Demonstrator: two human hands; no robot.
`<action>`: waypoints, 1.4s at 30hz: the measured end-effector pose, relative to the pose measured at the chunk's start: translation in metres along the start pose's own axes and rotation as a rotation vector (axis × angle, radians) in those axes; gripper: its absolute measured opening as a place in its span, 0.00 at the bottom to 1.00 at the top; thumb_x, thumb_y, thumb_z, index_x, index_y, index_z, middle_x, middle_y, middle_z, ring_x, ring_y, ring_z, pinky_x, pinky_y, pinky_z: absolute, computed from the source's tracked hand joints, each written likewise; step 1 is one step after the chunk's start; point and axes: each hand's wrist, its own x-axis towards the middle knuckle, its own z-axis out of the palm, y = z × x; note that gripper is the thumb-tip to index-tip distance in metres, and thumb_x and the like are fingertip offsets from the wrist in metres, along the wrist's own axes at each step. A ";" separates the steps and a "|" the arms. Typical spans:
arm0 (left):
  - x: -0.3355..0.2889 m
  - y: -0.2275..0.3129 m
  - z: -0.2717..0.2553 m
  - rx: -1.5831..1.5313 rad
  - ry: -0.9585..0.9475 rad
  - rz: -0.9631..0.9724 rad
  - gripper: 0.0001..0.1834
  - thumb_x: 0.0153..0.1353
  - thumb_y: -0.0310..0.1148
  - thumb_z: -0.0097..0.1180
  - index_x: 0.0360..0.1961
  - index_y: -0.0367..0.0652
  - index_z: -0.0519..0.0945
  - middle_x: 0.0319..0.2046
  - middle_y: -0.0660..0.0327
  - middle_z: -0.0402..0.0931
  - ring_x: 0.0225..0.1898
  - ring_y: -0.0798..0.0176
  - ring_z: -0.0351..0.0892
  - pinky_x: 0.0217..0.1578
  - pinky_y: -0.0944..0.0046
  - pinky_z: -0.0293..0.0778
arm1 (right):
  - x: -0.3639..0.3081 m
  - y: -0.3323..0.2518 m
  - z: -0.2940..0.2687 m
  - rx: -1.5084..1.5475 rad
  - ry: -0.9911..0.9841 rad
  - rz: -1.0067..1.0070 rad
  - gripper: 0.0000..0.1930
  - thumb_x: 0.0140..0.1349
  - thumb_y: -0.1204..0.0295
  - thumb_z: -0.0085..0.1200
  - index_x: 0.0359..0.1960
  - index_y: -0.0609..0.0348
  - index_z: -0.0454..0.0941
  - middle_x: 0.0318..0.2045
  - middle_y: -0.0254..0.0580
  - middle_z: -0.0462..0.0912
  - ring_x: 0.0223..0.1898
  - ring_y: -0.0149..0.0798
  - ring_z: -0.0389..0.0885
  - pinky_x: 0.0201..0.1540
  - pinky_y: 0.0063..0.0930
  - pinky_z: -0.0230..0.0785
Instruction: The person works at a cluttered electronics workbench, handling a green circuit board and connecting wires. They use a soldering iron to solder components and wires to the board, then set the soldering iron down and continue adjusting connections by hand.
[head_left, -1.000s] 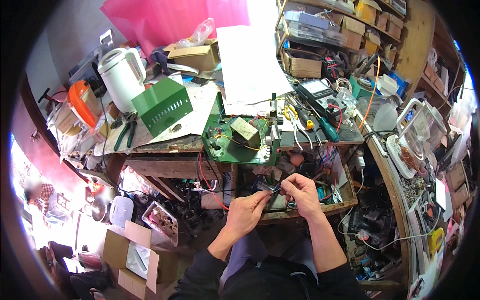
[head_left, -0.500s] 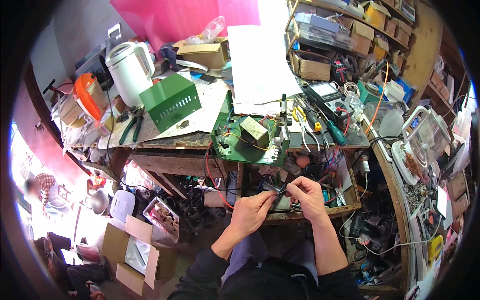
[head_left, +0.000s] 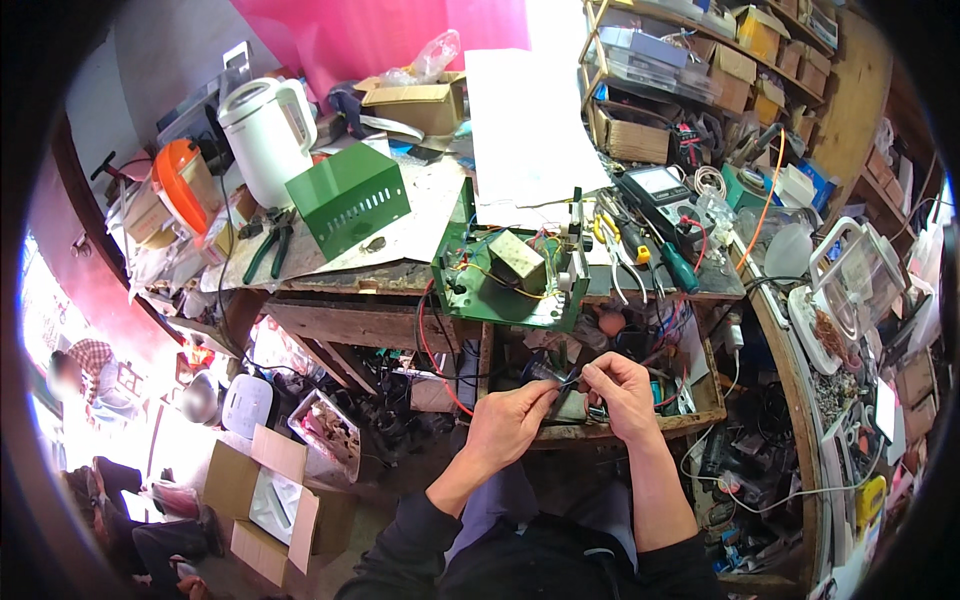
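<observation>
My black sleeves (head_left: 395, 550) come up from the lower edge, above my grey-trousered legs (head_left: 497, 505). My left hand (head_left: 503, 422) is nearly closed, thumb and forefinger pressed together at a thin dark piece (head_left: 568, 380). My right hand (head_left: 625, 402) faces it, its thumb and fingertips pinched at the other end, the remaining fingers curled in. The piece sits in the narrow gap between my two hands, over the open wooden drawer (head_left: 690, 420); it is too small for me to tell what it is. The drawer is full of loose parts and wires.

Just beyond, at the front edge of the bench (head_left: 395, 283), stands an open green chassis (head_left: 500, 305) carrying a pale block (head_left: 517, 257) and many coloured wires. To its right lie yellow-gripped pliers (head_left: 606, 230) and a green-handled screwdriver (head_left: 679, 268), with a meter (head_left: 655, 195) behind them. To its left a slotted green cover (head_left: 345, 205) rests on paper, dark-handled cutters (head_left: 268, 248) near it. Farther back I have a white jug (head_left: 265, 145), a big white sheet (head_left: 525, 130) and a cardboard box (head_left: 420, 108). At the far side a pink sheet (head_left: 400, 30) hangs on the left and crowded shelves (head_left: 650, 75) rise on the right
</observation>
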 end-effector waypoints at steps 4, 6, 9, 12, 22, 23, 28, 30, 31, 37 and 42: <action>0.002 -0.005 0.005 -0.005 0.022 0.027 0.12 0.72 0.39 0.61 0.50 0.47 0.87 0.30 0.49 0.85 0.32 0.43 0.86 0.30 0.51 0.78 | -0.001 0.000 0.000 -0.034 0.017 -0.001 0.07 0.71 0.70 0.64 0.36 0.60 0.84 0.28 0.33 0.86 0.26 0.21 0.78 0.30 0.18 0.71; 0.001 -0.003 0.003 -0.056 0.003 -0.029 0.12 0.72 0.36 0.61 0.51 0.45 0.88 0.34 0.48 0.86 0.34 0.47 0.89 0.34 0.55 0.80 | 0.000 0.000 0.000 -0.063 0.031 0.015 0.07 0.71 0.70 0.64 0.35 0.59 0.85 0.28 0.31 0.85 0.27 0.21 0.78 0.30 0.18 0.71; -0.001 -0.006 0.002 -0.159 0.005 -0.089 0.11 0.72 0.33 0.61 0.52 0.43 0.88 0.38 0.48 0.88 0.37 0.51 0.91 0.37 0.60 0.81 | 0.004 0.003 0.003 -0.114 -0.010 -0.010 0.07 0.72 0.71 0.64 0.35 0.60 0.83 0.28 0.31 0.84 0.26 0.22 0.77 0.28 0.19 0.71; 0.003 -0.002 0.002 -0.121 -0.005 -0.044 0.11 0.71 0.32 0.62 0.51 0.42 0.88 0.37 0.49 0.88 0.36 0.51 0.91 0.36 0.60 0.80 | 0.004 0.008 -0.004 -0.038 -0.009 0.023 0.07 0.73 0.71 0.63 0.37 0.61 0.82 0.30 0.32 0.84 0.26 0.22 0.77 0.27 0.19 0.71; 0.001 -0.005 0.004 -0.082 0.022 -0.013 0.10 0.71 0.33 0.64 0.49 0.42 0.88 0.31 0.48 0.86 0.30 0.51 0.88 0.33 0.61 0.78 | 0.002 0.007 -0.002 -0.006 -0.008 0.020 0.08 0.74 0.69 0.62 0.38 0.61 0.81 0.30 0.34 0.85 0.26 0.22 0.77 0.26 0.19 0.70; 0.001 -0.006 0.004 -0.083 0.019 -0.014 0.10 0.71 0.33 0.64 0.49 0.42 0.88 0.31 0.49 0.86 0.30 0.52 0.88 0.33 0.61 0.78 | 0.002 0.007 -0.002 -0.016 -0.008 0.018 0.08 0.74 0.69 0.61 0.38 0.61 0.81 0.30 0.34 0.85 0.26 0.21 0.77 0.26 0.19 0.70; 0.001 -0.006 0.006 -0.104 0.025 -0.009 0.10 0.71 0.31 0.63 0.49 0.41 0.88 0.30 0.50 0.86 0.28 0.58 0.87 0.32 0.62 0.77 | 0.001 0.003 -0.001 -0.058 -0.009 -0.014 0.08 0.74 0.69 0.61 0.38 0.61 0.81 0.30 0.33 0.84 0.26 0.21 0.77 0.27 0.19 0.70; 0.002 -0.006 0.006 -0.113 0.031 0.004 0.10 0.71 0.31 0.63 0.49 0.41 0.88 0.30 0.50 0.86 0.28 0.60 0.86 0.32 0.63 0.77 | 0.002 0.003 -0.001 -0.058 -0.006 -0.010 0.08 0.74 0.69 0.61 0.38 0.60 0.81 0.30 0.32 0.84 0.26 0.21 0.76 0.27 0.18 0.70; 0.002 -0.006 0.006 -0.119 0.032 0.009 0.10 0.71 0.31 0.63 0.49 0.40 0.88 0.29 0.50 0.86 0.28 0.61 0.86 0.32 0.63 0.77 | 0.001 0.003 -0.001 -0.058 -0.002 -0.006 0.08 0.74 0.69 0.61 0.38 0.60 0.81 0.30 0.32 0.84 0.26 0.20 0.76 0.27 0.18 0.69; 0.000 -0.008 0.007 -0.145 0.029 -0.043 0.09 0.72 0.30 0.63 0.49 0.40 0.88 0.27 0.52 0.84 0.25 0.64 0.82 0.31 0.64 0.75 | 0.001 0.000 0.001 -0.051 -0.018 -0.006 0.10 0.74 0.65 0.61 0.37 0.58 0.81 0.29 0.27 0.82 0.28 0.19 0.73 0.31 0.18 0.67; 0.001 -0.005 0.005 -0.116 0.022 -0.038 0.09 0.72 0.30 0.62 0.49 0.40 0.88 0.26 0.53 0.84 0.24 0.65 0.81 0.30 0.65 0.75 | 0.001 -0.003 0.003 -0.055 -0.017 -0.001 0.10 0.74 0.65 0.61 0.37 0.58 0.81 0.28 0.26 0.81 0.29 0.19 0.73 0.31 0.18 0.66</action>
